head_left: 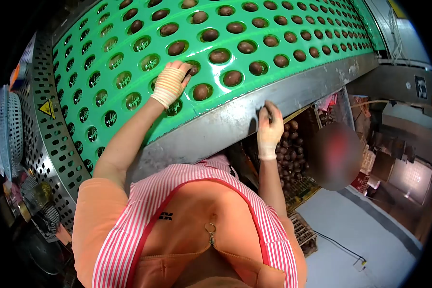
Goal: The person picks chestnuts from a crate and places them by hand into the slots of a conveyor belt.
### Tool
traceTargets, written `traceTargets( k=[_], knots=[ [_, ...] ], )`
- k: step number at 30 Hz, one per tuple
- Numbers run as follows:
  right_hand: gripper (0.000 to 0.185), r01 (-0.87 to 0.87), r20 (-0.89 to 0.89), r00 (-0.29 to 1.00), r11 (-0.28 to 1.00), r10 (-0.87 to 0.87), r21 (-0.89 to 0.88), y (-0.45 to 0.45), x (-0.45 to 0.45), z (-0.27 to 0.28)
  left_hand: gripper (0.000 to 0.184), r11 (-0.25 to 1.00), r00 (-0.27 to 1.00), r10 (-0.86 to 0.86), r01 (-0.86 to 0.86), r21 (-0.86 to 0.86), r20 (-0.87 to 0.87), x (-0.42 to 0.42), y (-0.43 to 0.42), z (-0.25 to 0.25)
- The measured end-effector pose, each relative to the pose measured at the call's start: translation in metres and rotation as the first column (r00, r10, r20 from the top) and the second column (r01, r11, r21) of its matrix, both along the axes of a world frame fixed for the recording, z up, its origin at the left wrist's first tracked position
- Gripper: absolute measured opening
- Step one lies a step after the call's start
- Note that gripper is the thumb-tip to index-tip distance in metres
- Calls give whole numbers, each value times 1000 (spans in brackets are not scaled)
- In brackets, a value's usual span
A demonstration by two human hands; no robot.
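Observation:
A green sheet (210,98) with rows of oval wells runs across the view. Brown, egg-shaped pieces that look like eggs (233,78) sit in many of its wells; the wells on the left hold none. My left hand (170,82), in a striped fingerless glove, rests over the sheet with its fingers round a brown egg (193,66) in a well. Beyond the metal ledge's near side, my right hand (270,126) is raised with curled fingers above a crate. Something dark shows between its thumb and fingers, too small to name.
A metal ledge (317,80) borders the sheet. Below my right hand stands a crate of loose brown eggs (293,153). A perforated metal guard (48,139) with a yellow warning sign (47,108) flanks the left side, near a blue basket (9,129). A cable (341,245) lies at lower right.

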State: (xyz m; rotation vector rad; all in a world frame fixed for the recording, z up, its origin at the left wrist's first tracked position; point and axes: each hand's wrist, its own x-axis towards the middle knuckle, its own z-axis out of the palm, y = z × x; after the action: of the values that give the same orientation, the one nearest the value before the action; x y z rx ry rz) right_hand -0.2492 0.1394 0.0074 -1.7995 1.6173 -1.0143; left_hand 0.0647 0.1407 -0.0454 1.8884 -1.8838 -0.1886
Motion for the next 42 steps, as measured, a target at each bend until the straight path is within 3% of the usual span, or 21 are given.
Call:
traceTargets(
  k=[1,4,8,10,12,15,16,18,20,21,22,24,25,26,29,32,33,34,37,40,42],
  knots=[
    [22,20,29,999,1000,-20,-15,19,-5,1,29,990,1000,5,-8,139,19,-2,-6,17],
    [20,34,117,993,999,-33,-6,60,-23,7,25,999,998,33,-30,-43,56,19,-61,29],
    [19,150,186,968,982,-170,119,90,-89,-11,41,974,954,226,-219,-56,196,39,-157,28],
    [19,251,135,951,951,-277,179,107,-128,-8,48,992,982,118,-122,15,144,68,-207,-26],
    [19,375,142,899,897,-413,236,128,-170,-18,46,979,928,-85,11,201,362,49,-201,-10],
    [21,526,-70,847,813,-526,250,161,-228,-29,49,983,857,-104,10,185,504,44,-203,-15],
    [25,584,-103,809,772,-579,248,167,-241,-24,49,964,905,-68,-49,263,420,14,-184,28],
    [28,689,-193,725,695,-662,205,181,-281,-19,49,979,910,-114,171,-108,398,9,-148,19],
    [30,764,-18,610,581,-792,281,185,-305,1,50,965,951,-92,13,261,294,-34,-88,61],
    [32,778,-72,606,572,-792,262,191,-328,-6,56,877,931,-93,-91,473,353,-54,-67,76],
    [34,780,-111,613,578,-782,241,195,-347,-15,60,880,923,-164,-23,474,349,-57,-42,69],
    [38,655,-13,622,511,-783,556,188,-353,-15,47,828,923,-212,-6,561,322,-66,-11,51],
    [43,587,-57,685,504,-726,633,188,-362,-29,42,890,924,-258,113,441,284,-56,-5,34],
    [48,551,-252,826,630,-504,547,193,-379,-57,40,926,917,-307,226,303,253,-45,-2,23],
    [64,525,-409,851,511,-329,681,167,-365,-72,39,935,774,-354,277,222,525,-74,10,48],
    [78,461,-362,874,319,-323,828,147,-366,-115,42,930,905,-367,363,59,213,-142,8,62],
    [77,515,-423,842,271,-334,813,141,-362,-120,42,924,930,-368,368,105,-23,-174,12,65],
    [77,570,-483,805,223,-344,791,135,-359,-124,43,913,905,-339,383,143,-258,-210,13,67],
    [76,422,-167,788,321,-593,848,137,-364,-137,45,684,715,-379,644,342,-587,-304,1,55],
    [70,274,35,784,397,-619,876,140,-358,-166,52,416,667,-202,722,553,-717,-370,-21,-16],
    [65,228,134,700,397,-702,889,139,-354,-167,57,286,738,95,623,728,-669,-410,-26,-29]
  ],
)
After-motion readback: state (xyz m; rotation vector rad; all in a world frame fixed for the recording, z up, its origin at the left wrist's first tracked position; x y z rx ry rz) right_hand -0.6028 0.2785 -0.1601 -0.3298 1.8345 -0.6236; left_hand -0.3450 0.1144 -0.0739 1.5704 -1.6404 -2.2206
